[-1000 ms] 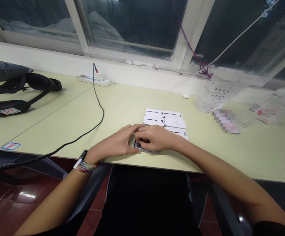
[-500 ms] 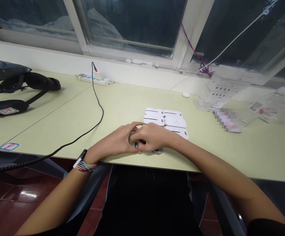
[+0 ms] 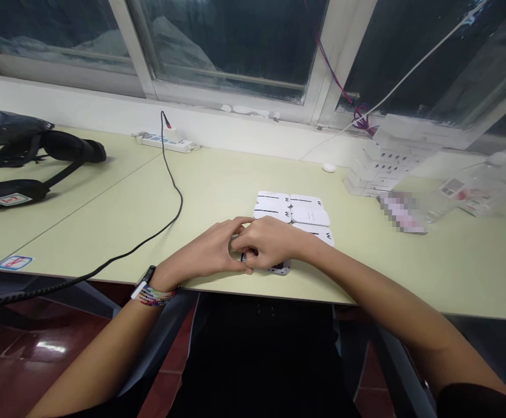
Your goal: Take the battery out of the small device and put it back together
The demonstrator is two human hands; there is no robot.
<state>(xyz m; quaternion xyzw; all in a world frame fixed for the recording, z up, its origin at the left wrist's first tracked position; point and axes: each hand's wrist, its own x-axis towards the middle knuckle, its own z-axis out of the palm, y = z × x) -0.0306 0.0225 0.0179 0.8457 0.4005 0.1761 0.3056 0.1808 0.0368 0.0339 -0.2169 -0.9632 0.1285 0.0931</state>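
A white rounded device (image 3: 286,269) with a dark recess lies near the front edge of the table, mostly covered by my hands. My left hand (image 3: 211,247) curves around its left end, thumb on the near side and fingers on the far side. Over the device, my right hand (image 3: 268,241) has its fingers curled in, the fingertips at a small dark striped part (image 3: 244,257). What those fingertips hold is hidden. Just beyond my hands lie several flat white pieces (image 3: 307,203) in two columns, most marked with a black line and a W.
A black cable (image 3: 178,191) crosses the table at left, near a black headset (image 3: 13,191). A power strip (image 3: 169,141) sits by the wall. White boxes (image 3: 379,159) are stacked at back right, beside a clear plastic bag (image 3: 479,186). A small white round object (image 3: 329,168) lies at the back.
My right hand shifts very slightly, and a little more of the device's dark recess shows under it. Both hands otherwise keep their places; the view moves slightly.
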